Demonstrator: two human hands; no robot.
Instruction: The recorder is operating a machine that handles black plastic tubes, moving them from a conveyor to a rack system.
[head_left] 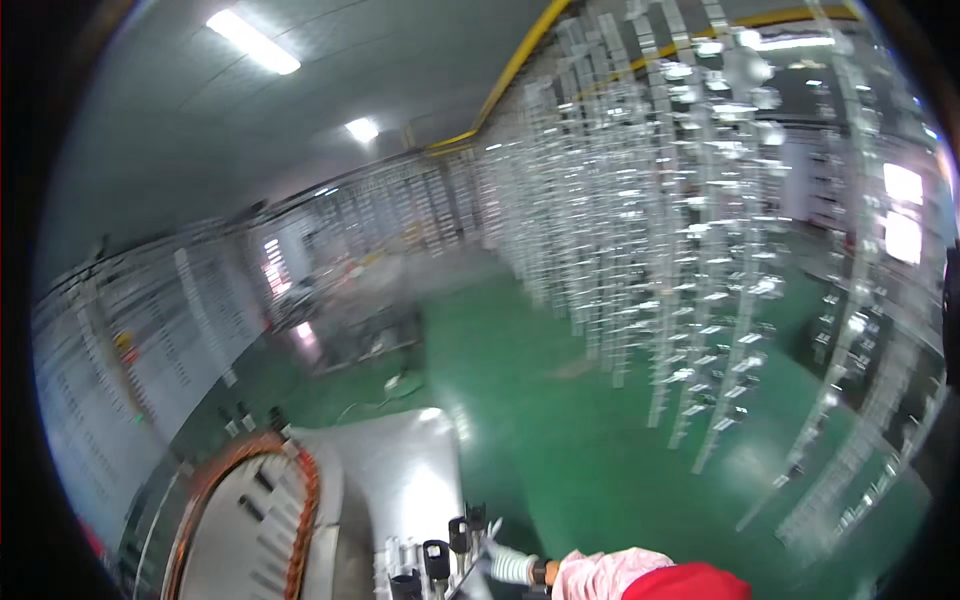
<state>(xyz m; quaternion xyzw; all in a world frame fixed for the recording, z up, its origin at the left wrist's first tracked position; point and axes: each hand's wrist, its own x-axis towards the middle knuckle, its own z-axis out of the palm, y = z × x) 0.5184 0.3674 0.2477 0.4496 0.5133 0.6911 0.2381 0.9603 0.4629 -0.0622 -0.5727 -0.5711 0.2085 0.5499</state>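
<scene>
My right hand (511, 566), in a pale striped glove with a dark band at the wrist, reaches in from the lower right past a pink sleeve (605, 572). Motion blur smears its fingers, so whether they hold anything does not show. Just left of it, several upright pieces with black heads (437, 558) stand in a row; one head has a rectangular opening. Pale metallic parts (395, 556) lie close by them. These sit at the near end of a shiny metal tabletop (385, 460). My left hand is out of view.
An oval conveyor with an orange-brown chain edge (308, 490) stands at lower left. Tall hanging strands of shiny small parts (620, 220) fill the right side above a green floor (520, 400). Further back are a dark low table (370, 340) and a cable on the floor.
</scene>
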